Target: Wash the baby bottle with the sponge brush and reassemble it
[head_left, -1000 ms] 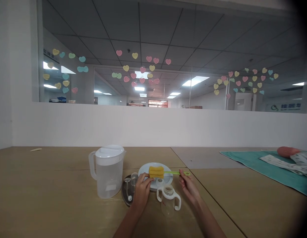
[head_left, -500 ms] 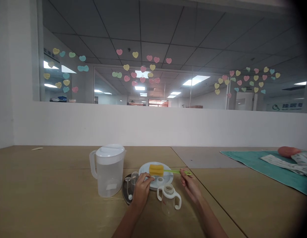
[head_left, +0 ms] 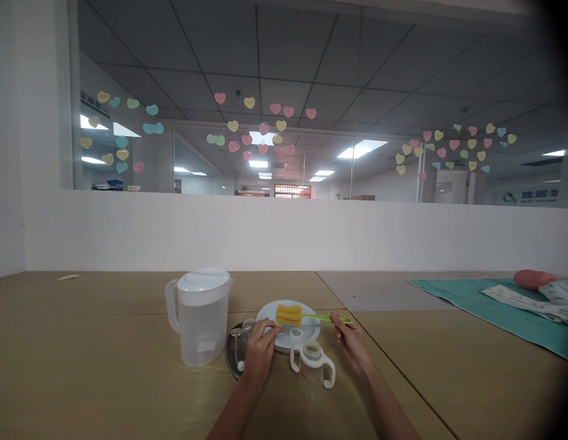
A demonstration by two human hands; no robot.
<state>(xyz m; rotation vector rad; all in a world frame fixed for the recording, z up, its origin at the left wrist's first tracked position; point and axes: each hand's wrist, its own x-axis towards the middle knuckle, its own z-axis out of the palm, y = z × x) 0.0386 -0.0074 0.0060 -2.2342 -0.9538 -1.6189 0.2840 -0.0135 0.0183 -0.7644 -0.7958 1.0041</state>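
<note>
2 hands (head_left: 260, 349), sponge brush (head_left: 288, 315), nearly unmoved

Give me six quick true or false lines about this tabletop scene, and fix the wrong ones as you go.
1. The right hand holds a brush by its green handle. True.
2. The brush's sponge is blue. False: it is yellow.
3. The bottle has two white handles. True.
4. The pitcher stands to the left of the plate. True.
5. The pitcher has no lid. False: a lid sits on it.
6. The bottle is capped. False: its mouth is open.
</note>
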